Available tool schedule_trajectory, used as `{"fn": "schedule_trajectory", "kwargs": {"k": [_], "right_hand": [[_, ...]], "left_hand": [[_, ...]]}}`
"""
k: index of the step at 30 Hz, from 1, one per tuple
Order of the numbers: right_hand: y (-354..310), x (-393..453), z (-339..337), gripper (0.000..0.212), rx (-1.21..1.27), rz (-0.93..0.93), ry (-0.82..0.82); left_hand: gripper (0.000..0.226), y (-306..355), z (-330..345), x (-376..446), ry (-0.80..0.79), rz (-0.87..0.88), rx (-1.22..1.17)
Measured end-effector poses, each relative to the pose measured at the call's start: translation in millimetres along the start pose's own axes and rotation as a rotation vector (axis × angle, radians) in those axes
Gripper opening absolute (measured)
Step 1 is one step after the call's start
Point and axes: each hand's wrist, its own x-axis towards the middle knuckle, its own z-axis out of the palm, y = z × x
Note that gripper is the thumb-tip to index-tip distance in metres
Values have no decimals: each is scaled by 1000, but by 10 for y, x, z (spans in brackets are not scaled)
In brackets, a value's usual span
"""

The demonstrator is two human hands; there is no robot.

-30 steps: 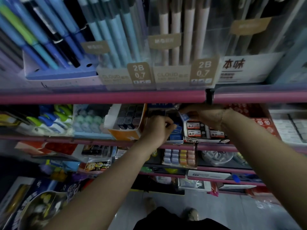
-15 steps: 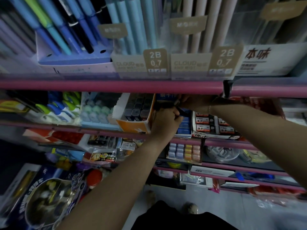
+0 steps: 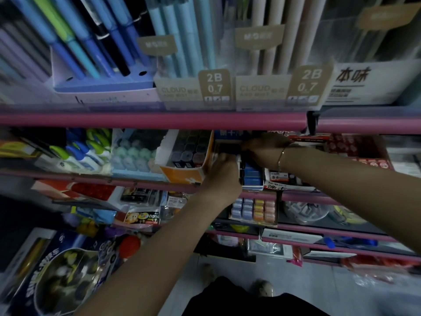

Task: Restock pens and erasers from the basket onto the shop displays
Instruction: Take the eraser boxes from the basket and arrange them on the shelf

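Your left hand [image 3: 224,169] sits at the centre of the frame, on the second shelf [image 3: 127,182] down, its fingers curled against the front of a blue box [image 3: 250,176] of erasers; the blur and the dark keep me from telling whether it pinches anything. Your right hand [image 3: 265,145] reaches in just above and right of it, under the pink rail [image 3: 148,120] of the top shelf, fingers bent down over the back of the same box; what that grip holds, if anything, is hidden, so I cannot tell. A thin bracelet [image 3: 280,157] circles the right wrist.

The blue box stands mid-frame between an orange box [image 3: 184,173] of dark erasers on its left, which leans, and a white-and-red box [image 3: 287,180] on its right. Further left on that shelf are pale green and blue pieces in a light blue tray [image 3: 134,156].

Across the top of the frame stand pens: blue and green pens [image 3: 75,39] at upper left, pale blue pencils [image 3: 182,35] in the middle, beige pencils [image 3: 280,42] to the right, with 2 tan tags reading 2B 0.7 [image 3: 215,84] in front of them.

No basket is in view
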Motion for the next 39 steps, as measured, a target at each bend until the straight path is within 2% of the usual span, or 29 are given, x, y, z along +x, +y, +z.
{"fn": "schedule_trajectory", "kwargs": {"k": [3, 5, 7, 11, 14, 17, 20, 24, 25, 29, 33, 37, 39], "right_hand": [[-46, -60, 12, 28, -63, -12, 94], [-59, -156, 52, 35, -276, -100, 176], [-74, -247, 82, 44, -407, -104, 185], [-58, -337, 60, 51, -259, -18, 71], [-63, -349, 60, 61, -146, 59, -45], [-56, -338, 48, 63, -57, 77, -42], [-93, -334, 33, 65, -135, 73, -50], [-141, -407, 83, 57, -302, 16, 12], [-149, -444, 98, 59, -304, 8, 33], [-197, -560, 134, 98, -291, 9, 51], [-189, -531, 176, 91, -337, 29, 73], [-190, -486, 186, 86, -327, 39, 100], [-180, -482, 194, 87, -331, 36, 109]], "left_hand": [[46, 57, -134, 4, -19, 135, 271], [39, 81, -256, 50, -1, 227, 461], [36, 64, -353, 125, -15, 274, 583], [33, -21, -456, 256, -76, 290, 655], [62, -69, -489, 309, -187, 292, 750], [77, -95, -486, 320, -238, 315, 844], [72, -75, -478, 325, -270, 326, 852], [58, -72, -442, 268, -272, 377, 946], [61, -87, -429, 249, -274, 395, 966], [93, -151, -430, 189, -285, 426, 970], [101, -199, -411, 186, -242, 460, 1047], [127, -161, -414, 231, -282, 395, 1110], [134, -145, -415, 269, -291, 397, 1142]]}}
